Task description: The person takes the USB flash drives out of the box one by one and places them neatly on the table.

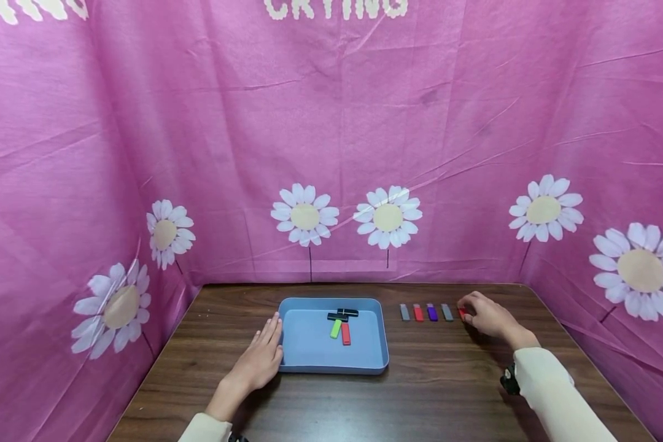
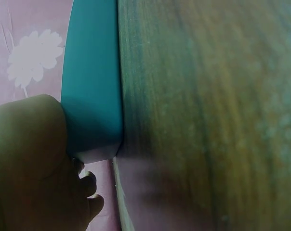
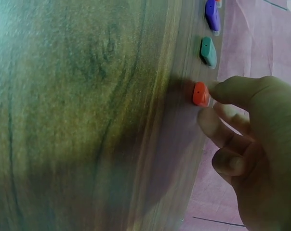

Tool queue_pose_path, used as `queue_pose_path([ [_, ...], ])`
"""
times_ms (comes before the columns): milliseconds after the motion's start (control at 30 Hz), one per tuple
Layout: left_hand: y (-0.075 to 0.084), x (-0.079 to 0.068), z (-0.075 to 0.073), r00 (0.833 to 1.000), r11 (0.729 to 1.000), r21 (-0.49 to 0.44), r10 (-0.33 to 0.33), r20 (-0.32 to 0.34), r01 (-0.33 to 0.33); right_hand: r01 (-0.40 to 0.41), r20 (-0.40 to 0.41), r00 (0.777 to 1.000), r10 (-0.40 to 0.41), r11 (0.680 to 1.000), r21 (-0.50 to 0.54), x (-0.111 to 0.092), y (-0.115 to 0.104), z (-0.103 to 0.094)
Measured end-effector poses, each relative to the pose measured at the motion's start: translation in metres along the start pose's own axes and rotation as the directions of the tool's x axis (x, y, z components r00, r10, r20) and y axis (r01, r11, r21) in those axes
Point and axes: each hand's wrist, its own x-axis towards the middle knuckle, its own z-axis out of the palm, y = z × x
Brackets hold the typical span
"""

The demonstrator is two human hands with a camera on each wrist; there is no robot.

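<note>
My left hand [image 1: 258, 359] rests with straight fingers along the left wall of a shallow blue tray [image 1: 331, 370]. In the left wrist view the thumb side of that hand lies against the tray's wall [image 2: 92, 82]. At the right, my right hand [image 1: 488, 316] has its thumb and fingertips around a small red USB flash drive [image 3: 200, 94], pinching it at the table surface. Its far end is hidden by the fingers. This drive stands at the right end of a row, beside a grey-green one [image 3: 208, 51] and a purple one [image 3: 212, 14].
Further left in the row lie another red drive [image 1: 418, 312] and a grey one [image 1: 405, 312]. Inside the tray are a green stick [image 1: 336, 329], a red stick [image 1: 346, 334] and two black ones [image 1: 348, 312]. A pink flowered curtain [image 1: 342, 141] surrounds the wooden table [image 1: 331, 405].
</note>
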Motion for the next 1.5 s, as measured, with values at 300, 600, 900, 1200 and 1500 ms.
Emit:
queue_pose_path([
  [300, -0.001, -0.001, 0.001, 1.0, 1.0, 0.002, -0.006, 0.002, 0.006, 0.024, -0.051, 0.998, -0.024, 1.0, -0.005, 0.002, -0.011, -0.001],
  [600, 0.0, -0.002, 0.001, 1.0, 1.0, 0.012, 0.001, -0.007, -0.001, 0.074, -0.073, 0.995, -0.074, 0.997, -0.008, 0.011, -0.029, -0.003],
  [900, 0.002, -0.004, 0.0, 1.0, 1.0, 0.011, 0.011, -0.02, -0.011, 0.106, -0.06, 0.993, -0.106, 0.994, -0.004, 0.019, -0.057, -0.002],
  [1200, 0.002, -0.003, 0.0, 1.0, 1.0, 0.012, 0.004, -0.005, -0.004, 0.167, -0.056, 0.984, -0.169, 0.985, -0.031, 0.031, -0.089, 0.0],
  [1500, 0.003, -0.003, 0.001, 1.0, 1.0, 0.005, 0.002, -0.001, -0.002, 0.248, -0.026, 0.968, -0.249, 0.968, -0.037, 0.039, -0.13, 0.008],
])
